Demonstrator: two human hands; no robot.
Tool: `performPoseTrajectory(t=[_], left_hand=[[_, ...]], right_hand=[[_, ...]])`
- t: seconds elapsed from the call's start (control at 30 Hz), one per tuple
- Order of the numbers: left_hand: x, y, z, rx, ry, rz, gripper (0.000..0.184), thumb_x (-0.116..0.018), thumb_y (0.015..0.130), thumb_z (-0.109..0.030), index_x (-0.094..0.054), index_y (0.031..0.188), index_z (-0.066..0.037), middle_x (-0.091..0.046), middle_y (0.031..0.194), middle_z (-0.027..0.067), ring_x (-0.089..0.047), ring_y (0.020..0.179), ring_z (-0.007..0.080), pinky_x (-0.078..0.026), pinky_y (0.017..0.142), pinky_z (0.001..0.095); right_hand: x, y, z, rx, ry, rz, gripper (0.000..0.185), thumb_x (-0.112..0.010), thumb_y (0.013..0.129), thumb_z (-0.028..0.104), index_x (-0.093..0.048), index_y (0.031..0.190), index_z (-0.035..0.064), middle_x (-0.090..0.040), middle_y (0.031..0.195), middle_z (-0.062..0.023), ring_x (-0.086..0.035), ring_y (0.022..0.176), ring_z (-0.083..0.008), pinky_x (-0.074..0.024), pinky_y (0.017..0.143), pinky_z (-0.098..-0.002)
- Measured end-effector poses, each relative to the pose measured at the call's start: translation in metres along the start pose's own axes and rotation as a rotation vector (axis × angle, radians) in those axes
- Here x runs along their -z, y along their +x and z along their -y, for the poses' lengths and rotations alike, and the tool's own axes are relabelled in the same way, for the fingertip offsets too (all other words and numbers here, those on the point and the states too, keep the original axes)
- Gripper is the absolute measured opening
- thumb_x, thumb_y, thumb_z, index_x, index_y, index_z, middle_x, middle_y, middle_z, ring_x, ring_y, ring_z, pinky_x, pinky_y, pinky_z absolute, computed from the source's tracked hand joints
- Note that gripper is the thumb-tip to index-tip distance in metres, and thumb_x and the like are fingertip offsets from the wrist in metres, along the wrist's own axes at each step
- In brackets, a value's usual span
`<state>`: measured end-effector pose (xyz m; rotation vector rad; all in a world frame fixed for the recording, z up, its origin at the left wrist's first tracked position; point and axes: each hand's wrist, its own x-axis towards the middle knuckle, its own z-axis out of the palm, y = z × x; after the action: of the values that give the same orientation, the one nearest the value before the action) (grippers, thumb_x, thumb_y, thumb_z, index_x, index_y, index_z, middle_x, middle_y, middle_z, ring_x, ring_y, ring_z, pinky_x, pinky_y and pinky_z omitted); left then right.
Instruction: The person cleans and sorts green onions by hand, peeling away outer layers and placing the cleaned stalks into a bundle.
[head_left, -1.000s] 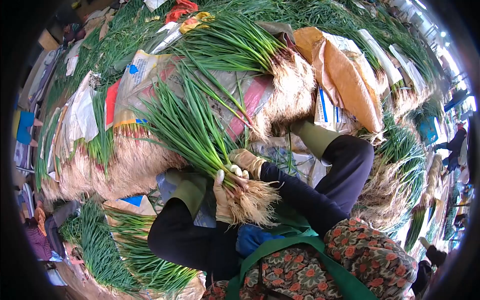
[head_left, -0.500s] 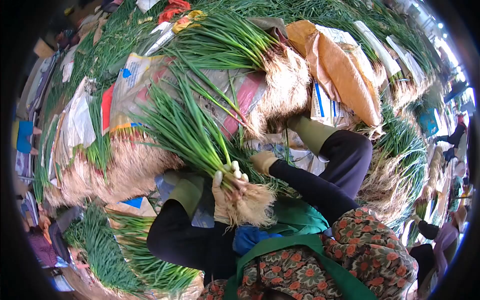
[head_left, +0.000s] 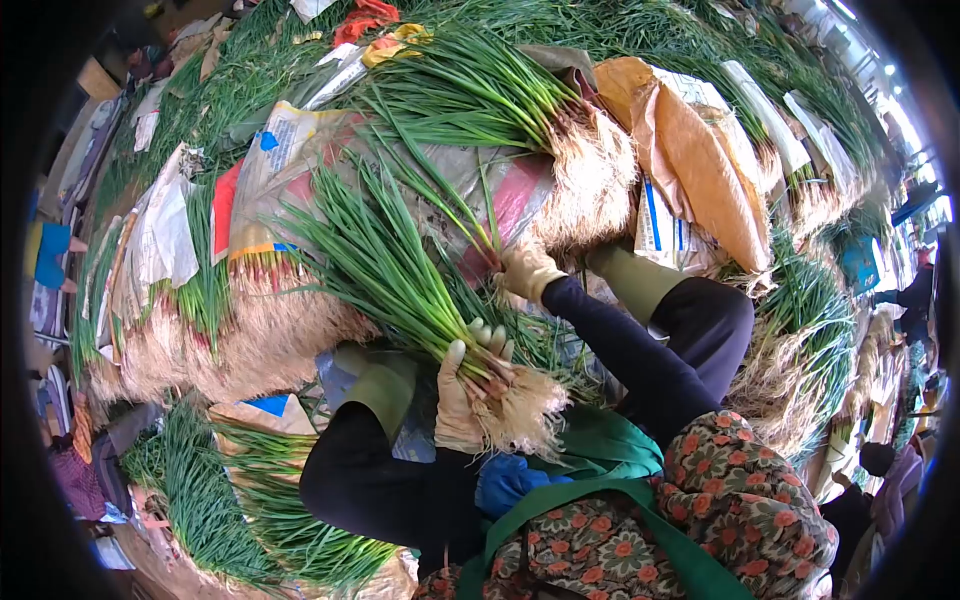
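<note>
My left hand (head_left: 459, 410), in a pale glove, is closed round the base of a bunch of green onions (head_left: 400, 275). Their long leaves point up and left, and the pale tangled roots (head_left: 528, 408) hang out on the right of the hand. Farther forward, my right hand (head_left: 530, 272), also gloved, pinches the reddish root end of a few loose green onion stalks (head_left: 455, 205) lying on a plastic sack (head_left: 345, 215). Part of its fingertips is hidden. Just beyond lies a large heap of green onions (head_left: 490, 95) with its roots (head_left: 595, 180) facing right.
An orange-brown sack (head_left: 700, 170) covers onions at the upper right. More rooted bundles (head_left: 290, 310) lie to the left, with others (head_left: 300, 500) at lower left. My knees (head_left: 705, 325) flank the work area. Other people (head_left: 895, 490) are at the right edge.
My right hand has moved forward from beside the bunch to the loose stalks and closed on their root end. My left hand still holds its bunch, its fingers slightly shifted.
</note>
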<state>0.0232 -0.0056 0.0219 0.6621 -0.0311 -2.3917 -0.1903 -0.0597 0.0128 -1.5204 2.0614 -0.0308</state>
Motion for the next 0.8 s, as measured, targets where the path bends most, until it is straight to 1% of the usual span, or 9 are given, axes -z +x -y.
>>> performPoseTrajectory(t=[0.13, 0.23, 0.33, 0.37, 0.53, 0.6, 0.67, 0.73, 0.8], left_hand=[[0.012, 0.003, -0.008, 0.034, 0.307, 0.117, 0.053, -0.042, 0.093, -0.039, -0.041, 0.132, -0.002, -0.065, 0.081, 0.0186, -0.063, 0.064, 0.0235, -0.05, 0.065, 0.0301], [0.002, 0.005, -0.005, 0.043, 0.237, 0.138, 0.052, -0.039, 0.094, -0.039, -0.041, 0.131, -0.002, -0.062, 0.093, 0.019, -0.061, 0.068, 0.022, -0.045, 0.049, 0.0221], [-0.002, 0.002, 0.002, -0.034, 0.243, 0.117, 0.054, -0.042, 0.093, -0.036, -0.038, 0.133, 0.0, -0.048, 0.129, 0.0199, -0.054, 0.112, 0.0295, -0.049, 0.088, 0.0362], [0.001, 0.004, 0.0, -0.007, 0.3, 0.111, 0.052, -0.042, 0.093, -0.035, -0.041, 0.13, 0.001, -0.053, 0.124, 0.019, -0.056, 0.107, 0.0289, -0.05, 0.087, 0.0359], [0.007, 0.0, 0.0, 0.046, 0.308, 0.027, 0.038, -0.045, 0.093, -0.032, -0.051, 0.113, -0.001, -0.059, 0.105, 0.0143, -0.06, 0.089, 0.0257, -0.051, 0.075, 0.0367], [0.006, 0.002, 0.001, -0.049, 0.191, 0.029, 0.038, -0.046, 0.093, -0.032, -0.049, 0.116, -0.003, -0.061, 0.089, 0.0124, -0.062, 0.078, 0.0253, -0.052, 0.075, 0.0371], [0.009, 0.003, 0.002, -0.07, -0.085, 0.267, 0.045, -0.048, 0.091, -0.033, -0.044, 0.123, -0.003, -0.049, 0.106, 0.01, -0.049, 0.097, 0.0241, -0.043, 0.089, 0.0414], [-0.006, -0.002, -0.006, -0.182, -0.082, 0.351, 0.045, -0.051, 0.09, -0.036, -0.044, 0.119, -0.002, -0.05, 0.102, 0.0113, -0.051, 0.09, 0.0233, -0.045, 0.078, 0.0397], [-0.009, -0.01, -0.011, -0.132, -0.161, 0.298, 0.049, -0.047, 0.092, -0.04, -0.041, 0.126, -0.005, -0.049, 0.107, 0.0126, -0.055, 0.086, 0.0231, -0.046, 0.074, 0.0384]], right_hand=[[-0.054, -0.055, -0.017, 0.544, 0.701, 0.12, 0.045, -0.05, 0.091, 0.04, -0.06, 0.107, 0.0, -0.067, 0.092, -0.0169, -0.064, 0.082, -0.0283, -0.0501, 0.074, -0.0398], [-0.072, -0.07, -0.035, 0.662, 0.477, 0.256, 0.046, -0.047, 0.092, 0.042, -0.06, 0.107, 0.0009, -0.066, 0.091, -0.0164, -0.064, 0.085, -0.0266, -0.0494, 0.076, -0.039], [-0.009, -0.068, -0.025, 0.234, 0.597, 0.23, 0.043, -0.048, 0.093, 0.037, -0.056, 0.11, -0.0017, -0.065, 0.093, -0.0168, -0.062, 0.082, -0.025, -0.0492, 0.075, -0.0367], [-0.023, -0.053, -0.023, 0.248, 0.553, -0.1, 0.042, -0.049, 0.092, 0.038, -0.057, 0.109, -0.0004, -0.065, 0.091, -0.0183, -0.062, 0.084, -0.0296, -0.0487, 0.076, -0.0387], [-0.035, -0.036, 0.029, 0.168, 0.429, -0.152, 0.035, -0.056, 0.087, 0.033, -0.06, 0.1, 0.0004, -0.065, 0.086, -0.0184, -0.062, 0.08, -0.0282, -0.0481, 0.072, -0.0361], [-0.074, -0.019, 0.015, 0.102, 0.852, -0.249, 0.027, -0.056, 0.085, 0.026, -0.062, 0.092, 0.0003, -0.063, 0.08, -0.0175, -0.057, 0.07, -0.03, -0.047, 0.067, -0.0357], [-0.082, -0.023, -0.01, -0.097, 0.594, -0.319, 0.026, -0.054, 0.084, 0.024, -0.063, 0.093, 0.0011, -0.065, 0.082, -0.0172, -0.06, 0.074, -0.0327, -0.048, 0.069, -0.0382], [-0.09, -0.025, -0.042, 0.23, -0.359, 0.395, 0.029, -0.052, 0.085, 0.026, -0.063, 0.095, 0.0014, -0.065, 0.084, -0.0188, -0.062, 0.079, -0.0348, -0.0488, 0.073, -0.0407], [-0.103, -0.03, -0.054, 0.295, -0.39, 0.48, 0.031, -0.052, 0.085, 0.028, -0.063, 0.097, 0.0017, -0.065, 0.088, -0.0203, -0.062, 0.085, -0.0355, -0.0486, 0.076, -0.0414]])
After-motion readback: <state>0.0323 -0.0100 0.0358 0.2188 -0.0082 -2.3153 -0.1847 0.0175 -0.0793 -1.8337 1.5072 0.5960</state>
